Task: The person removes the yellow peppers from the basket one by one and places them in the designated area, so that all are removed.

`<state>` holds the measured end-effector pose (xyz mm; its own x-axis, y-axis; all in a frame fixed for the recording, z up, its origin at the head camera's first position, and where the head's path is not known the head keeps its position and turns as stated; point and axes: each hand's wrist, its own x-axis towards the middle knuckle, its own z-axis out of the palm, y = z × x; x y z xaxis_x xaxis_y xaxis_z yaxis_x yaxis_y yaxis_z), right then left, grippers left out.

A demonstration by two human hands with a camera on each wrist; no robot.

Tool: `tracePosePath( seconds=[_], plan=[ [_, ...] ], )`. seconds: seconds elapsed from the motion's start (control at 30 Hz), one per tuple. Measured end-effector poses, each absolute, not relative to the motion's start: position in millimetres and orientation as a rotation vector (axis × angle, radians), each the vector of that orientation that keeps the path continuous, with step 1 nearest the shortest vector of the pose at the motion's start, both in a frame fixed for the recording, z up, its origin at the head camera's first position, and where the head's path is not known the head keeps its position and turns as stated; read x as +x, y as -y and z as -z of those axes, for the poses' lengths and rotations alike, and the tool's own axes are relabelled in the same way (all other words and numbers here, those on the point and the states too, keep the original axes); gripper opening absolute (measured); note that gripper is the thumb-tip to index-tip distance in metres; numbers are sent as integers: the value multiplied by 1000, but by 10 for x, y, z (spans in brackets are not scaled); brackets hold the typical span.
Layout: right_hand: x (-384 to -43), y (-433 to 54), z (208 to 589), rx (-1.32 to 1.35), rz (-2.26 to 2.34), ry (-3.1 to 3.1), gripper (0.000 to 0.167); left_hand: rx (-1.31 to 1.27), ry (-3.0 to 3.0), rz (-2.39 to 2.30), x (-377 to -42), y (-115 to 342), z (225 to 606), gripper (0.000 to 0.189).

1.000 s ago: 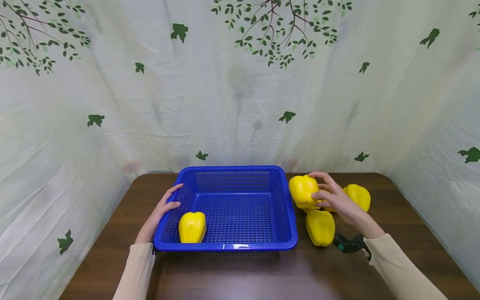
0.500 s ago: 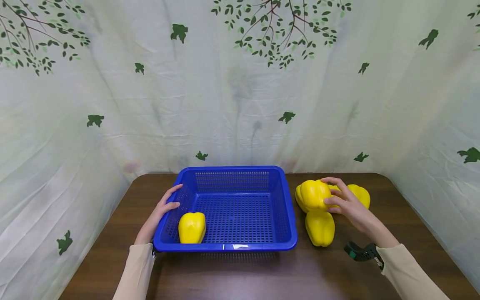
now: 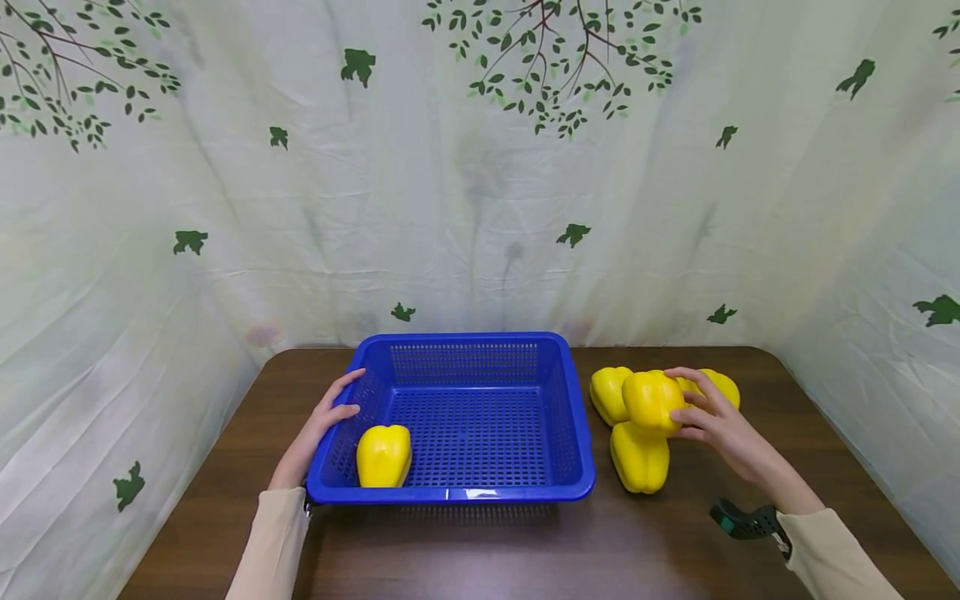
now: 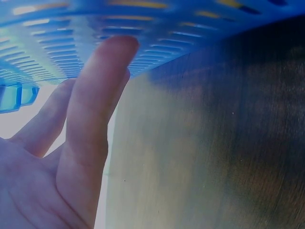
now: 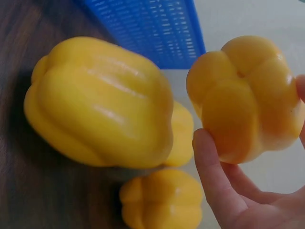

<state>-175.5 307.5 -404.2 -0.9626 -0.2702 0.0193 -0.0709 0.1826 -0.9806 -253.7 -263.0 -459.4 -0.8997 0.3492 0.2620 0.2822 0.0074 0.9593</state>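
My left hand (image 3: pixel 321 429) holds the left rim of a blue perforated plastic basket (image 3: pixel 465 493). In the left wrist view, fingers (image 4: pixel 90 105) lie against the basket's outer slotted wall. One yellow bell pepper (image 3: pixel 384 456) sits in the basket's near left corner. With thumb and fingertips, my right hand (image 3: pixel 723 429) grips another yellow bell pepper (image 3: pixel 651 402), whose lobed end shows in the right wrist view. This pepper overlaps a group of yellow peppers, among them one at the left (image 3: pixel 608 396), one in front (image 3: pixel 640 462) and one at the right (image 3: pixel 722 387), partly behind the hand.
The basket stands on a dark brown wooden table (image 3: pixel 495 554), left of the pepper group. Pale curtains (image 3: pixel 480 208) with leaf prints hang close behind the table's far edge and along both sides. A black wrist strap (image 3: pixel 746 521) circles the right wrist.
My right hand has moved right and slightly nearer, carrying its pepper away from the basket's right rim across the group. The left hand, the basket and the pepper inside have stayed put.
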Motion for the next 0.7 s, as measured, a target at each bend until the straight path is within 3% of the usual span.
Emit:
tracePosePath(
  seconds=[0.7],
  plan=[
    [-1555,-3430,4243,-300,1956,-2262,48,677,-2179,-2055,-2543,2639,4592,54]
  ],
)
